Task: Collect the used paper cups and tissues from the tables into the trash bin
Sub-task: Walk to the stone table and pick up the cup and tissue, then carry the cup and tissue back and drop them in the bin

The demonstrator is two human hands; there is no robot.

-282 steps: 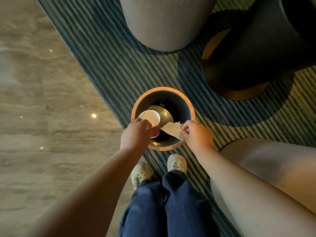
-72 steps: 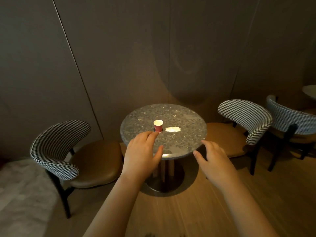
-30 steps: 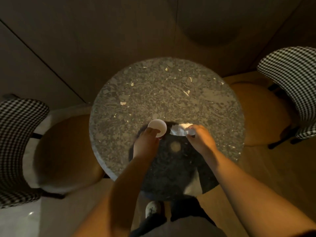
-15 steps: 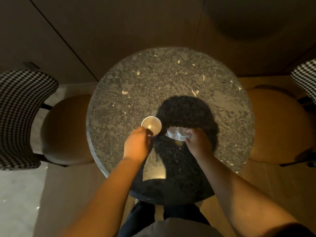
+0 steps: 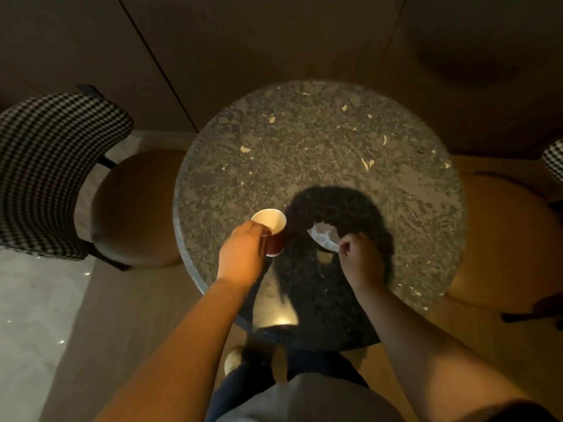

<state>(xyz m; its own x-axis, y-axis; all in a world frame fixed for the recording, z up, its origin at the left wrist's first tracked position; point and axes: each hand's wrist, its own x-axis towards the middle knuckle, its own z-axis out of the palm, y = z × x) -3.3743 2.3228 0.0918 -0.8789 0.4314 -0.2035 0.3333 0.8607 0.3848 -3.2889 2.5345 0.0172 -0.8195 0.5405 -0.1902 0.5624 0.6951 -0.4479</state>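
A red paper cup (image 5: 272,231) with a white inside tilts over the round speckled stone table (image 5: 320,153), near its left front edge. My left hand (image 5: 242,254) is closed around the cup's side. A crumpled white tissue (image 5: 324,236) lies in the dark shadow of my head, right of the cup. My right hand (image 5: 362,260) pinches the tissue's near edge. No trash bin is in view.
A chair with a houndstooth back (image 5: 45,166) and brown seat (image 5: 134,208) stands left of the table. Another brown seat (image 5: 502,245) is on the right. A dark panelled wall (image 5: 274,41) rises behind. My legs and one shoe (image 5: 233,359) show below the table.
I walked from the trash bin to this table and both hands reached in. Over the last second my left hand took hold of the cup and tilted it, and my right hand gripped the tissue.
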